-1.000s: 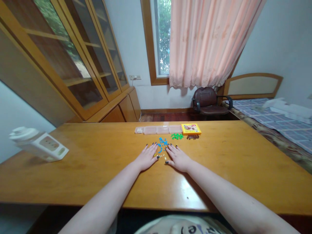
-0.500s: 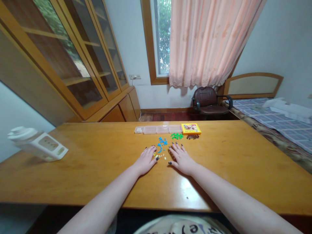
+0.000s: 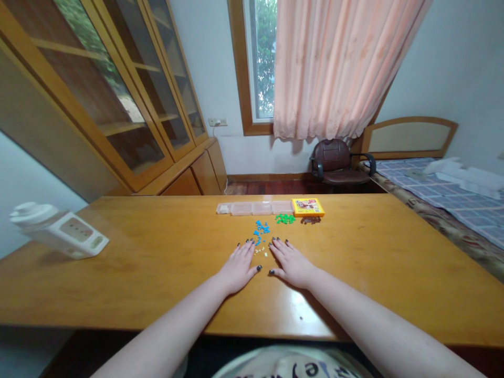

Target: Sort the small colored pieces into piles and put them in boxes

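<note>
My left hand (image 3: 238,266) lies flat on the wooden table (image 3: 157,273), palm down, fingers stretched forward and thumb out. Opposite it, my right hand (image 3: 292,262) rests the same way, its thumb pointing inward. Neither holds anything. Between the fingers are small pale yellow pieces (image 3: 265,254), some perhaps hidden by the left hand. Just beyond the fingertips is a loose group of small blue pieces (image 3: 261,228). Farther off sit a pile of green pieces (image 3: 285,219) and a pile of brown pieces (image 3: 311,220).
Behind the piles stand a clear compartment box (image 3: 262,209) and a yellow box (image 3: 308,207). A white jug-like container (image 3: 74,233) is at the far left. Beyond the table are a brown chair (image 3: 334,160), a bed (image 3: 425,181) and a glass-doored cabinet (image 3: 137,100).
Both hands have shifted slightly, with the fingers now closer together and the thumbs lower. The left hand's fingertips have come inward over part of the pale pieces.
</note>
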`<state>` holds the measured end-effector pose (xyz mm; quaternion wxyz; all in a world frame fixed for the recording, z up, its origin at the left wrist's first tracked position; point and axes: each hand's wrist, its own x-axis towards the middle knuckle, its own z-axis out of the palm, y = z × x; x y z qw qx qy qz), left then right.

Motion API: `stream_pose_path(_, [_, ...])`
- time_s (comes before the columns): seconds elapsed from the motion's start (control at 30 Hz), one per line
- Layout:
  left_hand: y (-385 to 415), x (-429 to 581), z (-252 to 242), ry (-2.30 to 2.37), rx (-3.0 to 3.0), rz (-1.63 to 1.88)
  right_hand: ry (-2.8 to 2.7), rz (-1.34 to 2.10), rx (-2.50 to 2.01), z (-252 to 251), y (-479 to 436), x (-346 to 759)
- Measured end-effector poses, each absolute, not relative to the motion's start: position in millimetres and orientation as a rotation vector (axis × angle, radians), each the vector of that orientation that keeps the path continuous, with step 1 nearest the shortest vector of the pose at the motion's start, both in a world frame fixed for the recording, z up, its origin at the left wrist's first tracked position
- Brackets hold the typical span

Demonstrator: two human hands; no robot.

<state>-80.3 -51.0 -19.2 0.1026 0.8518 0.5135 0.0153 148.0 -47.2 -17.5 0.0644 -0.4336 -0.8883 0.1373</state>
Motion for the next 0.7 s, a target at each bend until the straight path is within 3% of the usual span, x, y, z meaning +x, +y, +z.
stream_pose_path(0.7, [-69.9,-69.0,-25.1,1.523,2.530,0.091,-2.567,0.471,-1.250,-15.3,-53.1,144.8])
